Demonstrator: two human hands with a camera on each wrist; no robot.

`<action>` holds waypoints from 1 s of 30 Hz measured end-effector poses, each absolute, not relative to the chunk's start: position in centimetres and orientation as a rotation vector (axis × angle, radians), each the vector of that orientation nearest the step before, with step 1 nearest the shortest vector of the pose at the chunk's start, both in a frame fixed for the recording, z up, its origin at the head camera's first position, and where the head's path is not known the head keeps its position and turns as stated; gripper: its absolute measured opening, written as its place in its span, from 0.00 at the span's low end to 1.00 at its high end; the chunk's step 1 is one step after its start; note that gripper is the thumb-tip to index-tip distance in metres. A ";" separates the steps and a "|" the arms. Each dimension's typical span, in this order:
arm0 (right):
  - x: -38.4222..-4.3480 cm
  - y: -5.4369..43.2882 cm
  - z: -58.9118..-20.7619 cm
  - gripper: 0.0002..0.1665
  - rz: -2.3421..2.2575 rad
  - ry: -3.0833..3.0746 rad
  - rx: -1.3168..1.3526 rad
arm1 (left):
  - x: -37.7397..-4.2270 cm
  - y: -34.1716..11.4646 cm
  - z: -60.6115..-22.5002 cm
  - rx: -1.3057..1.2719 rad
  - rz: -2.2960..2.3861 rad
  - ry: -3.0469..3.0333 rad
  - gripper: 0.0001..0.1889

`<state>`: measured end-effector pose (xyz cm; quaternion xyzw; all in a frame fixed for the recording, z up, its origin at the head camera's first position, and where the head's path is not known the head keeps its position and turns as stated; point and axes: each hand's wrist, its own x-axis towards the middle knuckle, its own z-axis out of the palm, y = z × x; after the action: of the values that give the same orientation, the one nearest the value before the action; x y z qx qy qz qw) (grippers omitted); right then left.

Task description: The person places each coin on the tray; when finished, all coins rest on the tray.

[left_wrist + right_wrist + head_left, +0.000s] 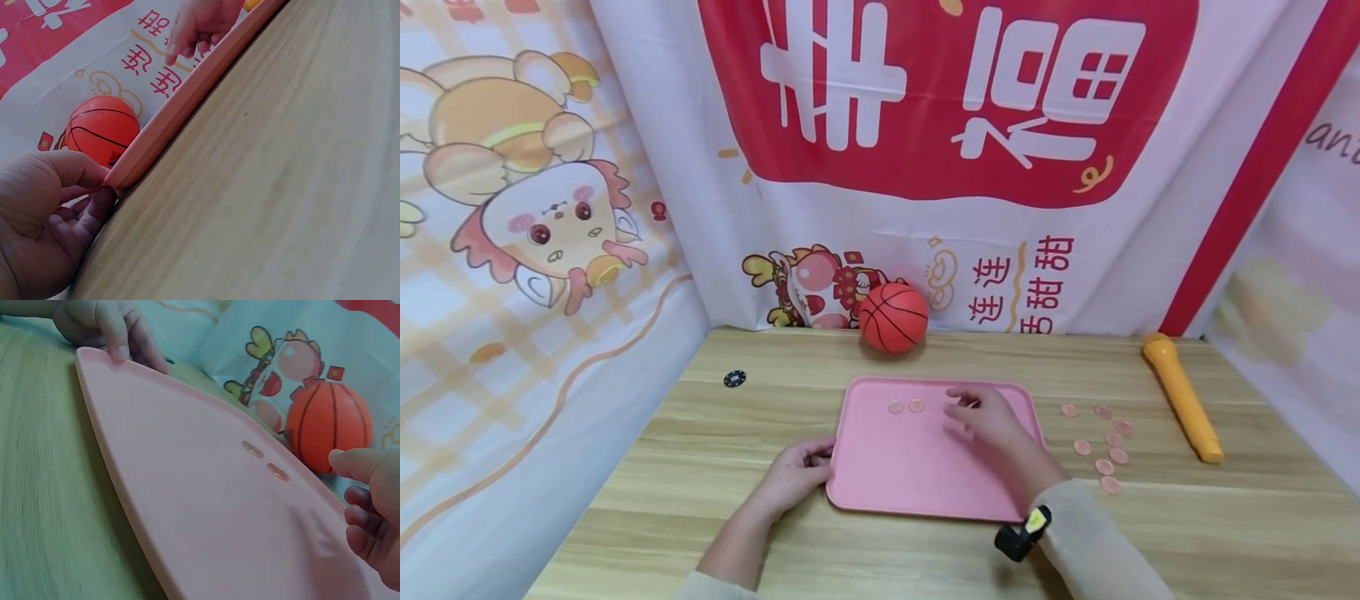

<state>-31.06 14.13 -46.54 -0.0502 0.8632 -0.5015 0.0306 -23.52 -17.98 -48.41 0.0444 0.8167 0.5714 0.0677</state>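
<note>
A pink tray (925,483) lies on the wooden table. My left hand (792,479) grips its left edge, thumb on one side and fingers on the other, as the left wrist view (44,219) shows. Two small copper-coloured discs like coins (916,406) lie flat near the tray's far rim, side by side. Over the right part of the tray hovers my right hand (985,412), just right of those discs. In the right wrist view its thumb stands apart from loosely bent fingers (357,515), and no object shows between them.
Several more copper-coloured discs (1103,466) are scattered on the table right of the tray. A yellow toy microphone (1183,400) lies farther right. An orange toy basketball (893,317) sits behind the tray against the printed cloth. A black chip (734,378) lies at the left.
</note>
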 end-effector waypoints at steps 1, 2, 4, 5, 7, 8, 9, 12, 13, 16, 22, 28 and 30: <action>-30.8 14.6 -46.4 0.22 -1.541 2.681 -0.167 | -23.5 -18.0 -48.4 0.132 1.723 2.460 0.29; -30.5 15.2 -46.1 0.22 -1.538 2.701 -0.185 | -23.5 -18.0 -48.4 0.130 1.724 2.461 0.29; -30.0 16.3 -45.8 0.21 -1.518 2.753 -0.212 | -23.5 -18.0 -48.5 0.140 1.723 2.464 0.29; -29.6 16.9 -45.7 0.21 -1.502 2.777 -0.212 | -23.5 -18.1 -48.5 0.143 1.722 2.464 0.29; -28.9 18.2 -45.5 0.21 -1.484 2.809 -0.194 | -23.5 -18.1 -48.5 0.157 1.721 2.463 0.29; -28.5 18.8 -45.4 0.22 -1.478 2.809 -0.169 | -23.5 -18.1 -48.5 0.158 1.720 2.463 0.29; -28.1 19.5 -45.3 0.23 -1.480 2.805 -0.141 | -23.5 -18.1 -48.5 0.160 1.719 2.463 0.28; -26.8 21.5 -45.4 0.24 -1.479 2.830 -0.097 | -23.4 -18.1 -48.4 0.154 1.717 2.460 0.28; -26.4 22.2 -45.5 0.24 -1.479 2.832 -0.078 | -23.4 -18.1 -48.4 0.152 1.718 2.457 0.28; -25.1 24.2 -45.9 0.24 -1.416 2.892 -0.053 | -23.4 -18.1 -48.3 0.140 1.716 2.453 0.29; -22.8 27.3 -46.4 0.26 -1.406 2.868 0.028 | -23.4 -18.0 -48.3 0.114 1.715 2.462 0.29; -21.3 29.4 -46.8 0.29 -1.367 2.861 0.113 | -23.4 -18.1 -48.3 0.118 1.720 2.462 0.29; -21.0 30.0 -47.0 0.30 -1.311 2.880 0.134 | -23.5 -18.1 -48.3 0.125 1.717 2.467 0.28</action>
<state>-21.03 29.97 -46.98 0.0424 0.9093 -0.4139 -0.0129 -23.47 -18.05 -48.34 0.0416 0.8182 0.5695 0.0668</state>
